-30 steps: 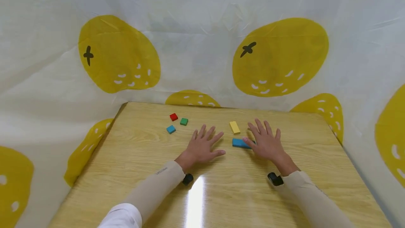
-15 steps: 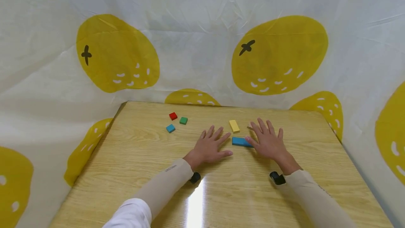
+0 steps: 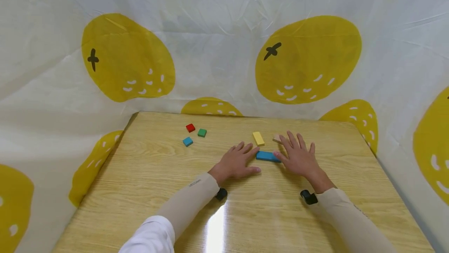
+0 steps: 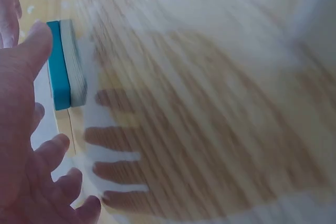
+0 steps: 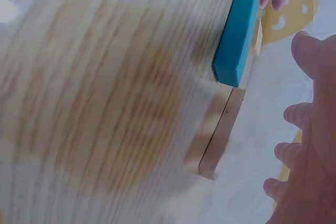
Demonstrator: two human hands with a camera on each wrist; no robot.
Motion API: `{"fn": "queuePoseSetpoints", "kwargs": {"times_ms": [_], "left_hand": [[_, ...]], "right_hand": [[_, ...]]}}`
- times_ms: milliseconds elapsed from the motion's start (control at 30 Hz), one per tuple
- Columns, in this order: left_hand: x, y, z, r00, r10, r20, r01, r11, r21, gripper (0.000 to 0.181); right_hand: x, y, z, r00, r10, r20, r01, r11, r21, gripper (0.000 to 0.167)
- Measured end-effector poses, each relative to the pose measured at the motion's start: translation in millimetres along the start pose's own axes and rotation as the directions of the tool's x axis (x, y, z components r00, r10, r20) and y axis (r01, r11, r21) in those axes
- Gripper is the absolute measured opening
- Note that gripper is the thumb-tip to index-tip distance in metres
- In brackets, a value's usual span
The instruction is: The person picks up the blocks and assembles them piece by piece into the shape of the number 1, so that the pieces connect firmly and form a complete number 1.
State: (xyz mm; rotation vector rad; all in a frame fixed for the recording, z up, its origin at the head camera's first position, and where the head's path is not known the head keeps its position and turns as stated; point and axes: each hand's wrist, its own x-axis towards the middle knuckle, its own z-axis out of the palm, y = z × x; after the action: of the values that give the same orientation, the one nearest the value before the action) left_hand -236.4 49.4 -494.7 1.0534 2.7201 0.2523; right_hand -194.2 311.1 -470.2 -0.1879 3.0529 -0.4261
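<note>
A long blue block [image 3: 268,156] lies on the wooden table between the two hands. The left hand [image 3: 238,163], fingers spread, is at the block's left end; whether it touches is unclear in the head view. Over the block's right end reaches the thumb of the right hand [image 3: 298,158], whose fingers are also spread. Beyond the block lies a yellow block [image 3: 258,138], and a light wooden block [image 3: 277,139] is partly hidden by the right fingertips. In the right wrist view the blue block [image 5: 237,32] and wooden block [image 5: 223,132] stand apart from the right hand [image 5: 315,129].
Small red [image 3: 190,128], green [image 3: 202,132] and blue [image 3: 187,141] blocks lie at the table's back left. A white cloth with yellow fruit shapes [image 3: 308,60] hangs behind the table [image 3: 140,190] and along its sides.
The left hand has moved right, towards the long blue block. The right hand has shifted slightly right, and more of the wooden block shows beside its fingers.
</note>
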Motion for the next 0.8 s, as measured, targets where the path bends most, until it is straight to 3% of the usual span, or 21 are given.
{"fn": "queuePoseSetpoints", "kwargs": {"times_ms": [333,633,800], "left_hand": [[11.7,4.7,-0.6,0.999,0.021,-0.034,-0.022,0.999,-0.026,0.079],[15.7,8.3,-1.6,0.999,0.022,-0.039,-0.023,0.999,-0.044,0.079],[19.5,8.2,-1.1,0.996,0.021,-0.082,-0.026,0.998,-0.057,0.073]], "right_hand": [[-7.0,2.6,0.9,1.0,0.015,0.012,-0.015,1.0,-0.012,0.08],[-20.4,4.5,1.8,0.996,0.052,0.074,-0.055,0.998,0.035,0.083],[-27.6,6.2,2.3,0.993,0.059,0.102,-0.065,0.996,0.058,0.085]]}}
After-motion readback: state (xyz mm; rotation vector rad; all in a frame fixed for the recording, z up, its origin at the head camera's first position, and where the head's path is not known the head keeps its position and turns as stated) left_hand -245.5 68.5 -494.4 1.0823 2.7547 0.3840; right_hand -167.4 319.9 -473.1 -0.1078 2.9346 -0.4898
